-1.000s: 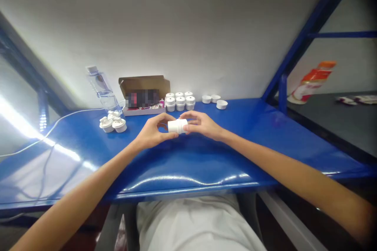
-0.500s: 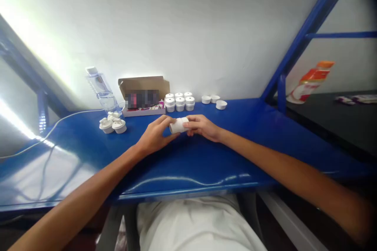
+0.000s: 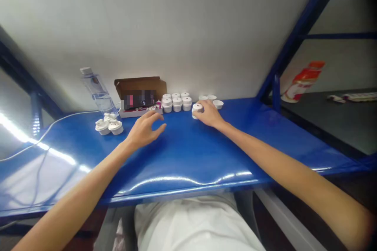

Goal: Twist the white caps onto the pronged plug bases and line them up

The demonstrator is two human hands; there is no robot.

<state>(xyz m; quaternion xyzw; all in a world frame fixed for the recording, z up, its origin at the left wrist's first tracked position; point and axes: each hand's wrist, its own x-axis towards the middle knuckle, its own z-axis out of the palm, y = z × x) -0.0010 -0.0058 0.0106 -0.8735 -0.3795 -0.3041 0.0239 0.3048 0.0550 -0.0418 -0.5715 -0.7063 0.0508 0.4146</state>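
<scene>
My right hand [image 3: 209, 113] grips a small white lidded cup [image 3: 197, 110], upright, just right of a block of several similar white cups [image 3: 177, 104]. My left hand [image 3: 145, 129] hovers over the blue table [image 3: 176, 157] with thumb and fingers apart and nothing between them. Behind my right hand, near the wall, lie small white open cups [image 3: 218, 104], partly hidden by it. To the left of my left hand stands a cluster of white cups with lumpy white tops [image 3: 115, 126].
An open cardboard box [image 3: 141, 113] holding a dark phone-like object stands near the wall. Left of it are a clear water bottle [image 3: 101, 96] and a white cable [image 3: 55, 123]. A red-and-white bottle [image 3: 302, 84] stands on a dark surface at right, beyond the blue frame [image 3: 276, 90].
My left hand has let go of the white cup and drawn back left. My right hand has carried it right and back, turning it from lying sideways to upright.
</scene>
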